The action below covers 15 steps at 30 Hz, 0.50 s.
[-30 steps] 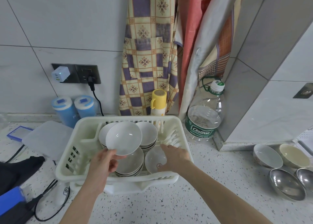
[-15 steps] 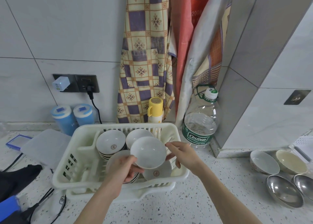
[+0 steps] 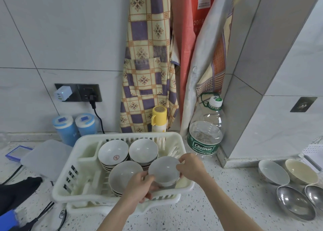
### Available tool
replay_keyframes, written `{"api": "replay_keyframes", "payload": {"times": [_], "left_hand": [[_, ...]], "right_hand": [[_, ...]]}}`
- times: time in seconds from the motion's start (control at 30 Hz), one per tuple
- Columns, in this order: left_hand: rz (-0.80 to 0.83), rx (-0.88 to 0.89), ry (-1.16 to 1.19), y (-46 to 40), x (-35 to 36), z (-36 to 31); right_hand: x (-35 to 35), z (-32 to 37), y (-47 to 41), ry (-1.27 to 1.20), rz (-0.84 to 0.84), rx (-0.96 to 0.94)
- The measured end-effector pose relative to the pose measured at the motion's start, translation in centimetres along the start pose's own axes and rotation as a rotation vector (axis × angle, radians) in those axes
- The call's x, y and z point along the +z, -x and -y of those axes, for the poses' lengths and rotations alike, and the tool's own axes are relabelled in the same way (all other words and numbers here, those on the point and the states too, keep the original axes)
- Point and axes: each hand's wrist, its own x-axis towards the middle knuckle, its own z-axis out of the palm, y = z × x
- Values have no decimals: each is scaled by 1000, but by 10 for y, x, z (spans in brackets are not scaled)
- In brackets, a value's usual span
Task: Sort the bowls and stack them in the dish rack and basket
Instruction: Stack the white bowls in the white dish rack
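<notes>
A white plastic dish rack (image 3: pixel 83 189) stands on the speckled counter. Inside it are three stacks of white bowls: back left (image 3: pixel 112 154), back right (image 3: pixel 143 149) and front (image 3: pixel 125 175). Both hands hold one white bowl (image 3: pixel 164 169) over the rack's front right corner. My left hand (image 3: pixel 139 187) grips its near left rim, and my right hand (image 3: pixel 190 166) pinches its right rim. On the counter at the right sit a white bowl (image 3: pixel 273 172), a cream bowl (image 3: pixel 301 171) and two steel bowls (image 3: pixel 295 202).
A large water bottle (image 3: pixel 205 136) stands right of the rack, a yellow flask (image 3: pixel 159 118) behind it. Two blue canisters (image 3: pixel 75 128), a frosted lid (image 3: pixel 45 156) and cables lie at the left. Aprons hang on the wall above. A tiled column rises at the right.
The held bowl has moved right and down, from above the rack's middle to its front right corner. My right hand has come onto the bowl's rim.
</notes>
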Motion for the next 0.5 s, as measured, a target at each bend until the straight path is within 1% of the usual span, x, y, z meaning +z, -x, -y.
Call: {"api": "replay_keyframes", "payload": {"times": [0.1, 0.23, 0.37, 0.5], "left_hand": [[14, -55, 13, 3, -2, 4], [47, -137, 12, 5, -4, 3], [50, -160, -16, 8, -7, 6], [21, -189, 34, 10, -7, 7]], "right_hand": [[1, 5, -1, 71, 19, 16], [8, 8, -1, 106, 37, 52], [13, 11, -2, 172, 33, 82], [16, 12, -4, 250, 41, 83]]}}
